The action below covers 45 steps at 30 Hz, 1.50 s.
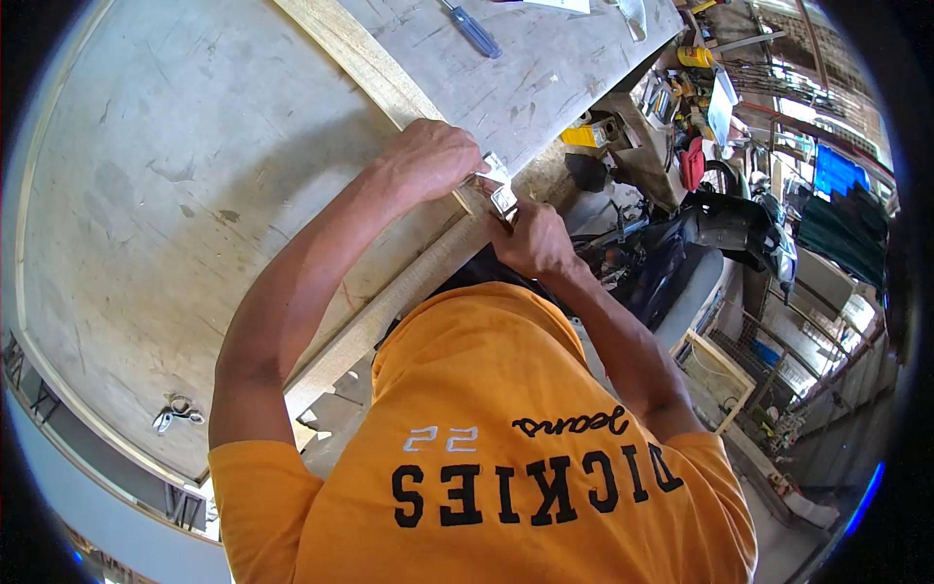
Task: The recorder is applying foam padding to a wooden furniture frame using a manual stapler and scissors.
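A small shiny silver metal piece (502, 200) sits between my two hands at the corner of the large grey panel (175, 175). My left hand (433, 158) is closed over the end of a pale wooden strip (365, 58), its fingertips at the silver piece. Below it on the right, my right hand (535, 239) closes around the lower side of the same piece. The fingers partly hide the piece, so its exact kind does not show. Another wooden strip (389, 294) runs along the panel's near edge, in front of my body.
On the panel's far part lies a screwdriver (473, 33) with a blue handle. A small metal-and-black item (178, 414) lies at its near left. To the right are a motorcycle (696, 253), a red bag (692, 164), a yellow box (582, 135) and a wooden frame (715, 375).
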### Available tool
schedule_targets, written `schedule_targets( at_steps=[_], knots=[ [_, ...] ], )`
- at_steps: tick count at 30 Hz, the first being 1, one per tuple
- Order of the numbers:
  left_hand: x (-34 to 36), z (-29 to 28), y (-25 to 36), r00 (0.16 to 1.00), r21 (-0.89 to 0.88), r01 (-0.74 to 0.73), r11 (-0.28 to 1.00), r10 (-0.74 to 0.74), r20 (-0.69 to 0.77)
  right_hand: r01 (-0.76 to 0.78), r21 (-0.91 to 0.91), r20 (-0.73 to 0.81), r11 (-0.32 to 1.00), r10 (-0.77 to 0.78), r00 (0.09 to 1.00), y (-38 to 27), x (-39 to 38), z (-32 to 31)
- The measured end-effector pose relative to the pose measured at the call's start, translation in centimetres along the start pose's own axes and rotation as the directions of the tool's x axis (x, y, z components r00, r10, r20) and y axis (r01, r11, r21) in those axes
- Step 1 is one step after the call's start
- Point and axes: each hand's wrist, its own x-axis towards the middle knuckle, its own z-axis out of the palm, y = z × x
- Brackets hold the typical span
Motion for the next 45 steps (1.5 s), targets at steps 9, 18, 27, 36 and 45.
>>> schedule_targets(
  at_steps=[9,18,27,36,45],
  knots=[
    [-0.1,-0.2,-0.3,0.998,-0.026,-0.031,0.999,0.030,-0.047,0.010,0.134,0.093,0.991,-0.023,0.995,0.1,-1.7,-2.6],
    [0.0,-0.6,0.0,1.000,-0.044,0.014,0.999,-0.015,-0.016,0.042,0.019,0.051,0.999,-0.043,0.998,-0.2,0.0,-2.2],
    [-0.1,0.2,0.5,0.999,-0.062,0.054,0.997,-0.053,0.007,-0.113,-0.037,0.069,0.993,0.116,0.991,0.1,-0.2,-1.2],
    [-6.6,3.8,2.9,0.739,-0.434,0.127,0.892,-0.377,-0.558,-0.060,0.198,0.015,0.978,0.058,0.998,2.1,-8.8,-3.6],
    [-23.2,13.5,13.2,0.496,-0.768,0.131,0.627,-0.712,-0.497,0.136,0.410,0.401,0.902,-0.312,0.862,-3.9,-6.2,-0.7]
  ],
)
